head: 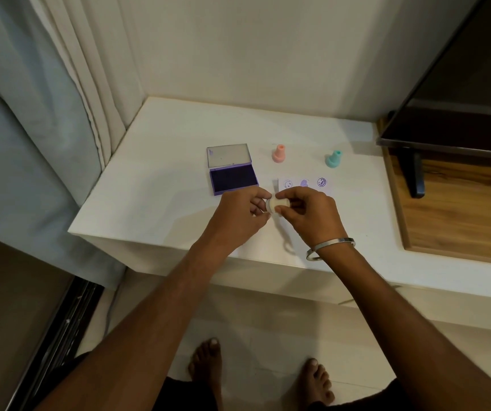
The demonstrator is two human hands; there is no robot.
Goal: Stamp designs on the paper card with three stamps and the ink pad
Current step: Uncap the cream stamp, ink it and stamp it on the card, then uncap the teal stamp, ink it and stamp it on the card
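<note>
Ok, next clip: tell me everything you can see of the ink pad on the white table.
The ink pad is a flat rectangular case, purple and plastic-looking, lying open on the white table. Its hinged lid is folded back on the far side, pale and glossy inside with a faint purple smudge. The near half shows the dark violet inked surface in a lilac frame. It sits left of the pink stamp. The left hand is just in front, apparently not touching it.

Cream stamp (pixel 277 205) above thrice-stamped card (pixel 305 185)

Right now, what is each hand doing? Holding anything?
Left hand: fingers closed on one end of the small cream stamp.
Right hand: closed on the same stamp's other end, above the paper card.
</note>
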